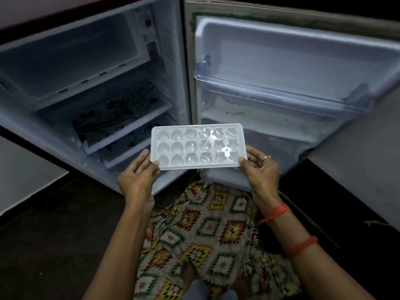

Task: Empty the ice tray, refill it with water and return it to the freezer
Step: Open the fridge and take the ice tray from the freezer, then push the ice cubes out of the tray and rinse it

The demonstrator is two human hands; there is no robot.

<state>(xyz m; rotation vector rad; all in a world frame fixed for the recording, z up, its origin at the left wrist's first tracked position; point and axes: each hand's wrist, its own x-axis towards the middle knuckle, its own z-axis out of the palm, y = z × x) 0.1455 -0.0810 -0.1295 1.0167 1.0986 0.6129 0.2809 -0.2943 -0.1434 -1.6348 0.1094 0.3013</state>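
A white plastic ice tray with three rows of shaped cells is held level in front of the open fridge. Its cells glint as if they hold water or ice; I cannot tell which. My left hand grips the tray's left end, thumb on the rim. At the right end my right hand holds the tray the same way, a ring on one finger. The freezer compartment stands open at the top left of the fridge, and nothing shows inside it.
The fridge door is swung open to the right, with its door shelves bare. Glass shelves with a floral print sit below the freezer. A dark floor lies around me, and patterned cloth covers my lap.
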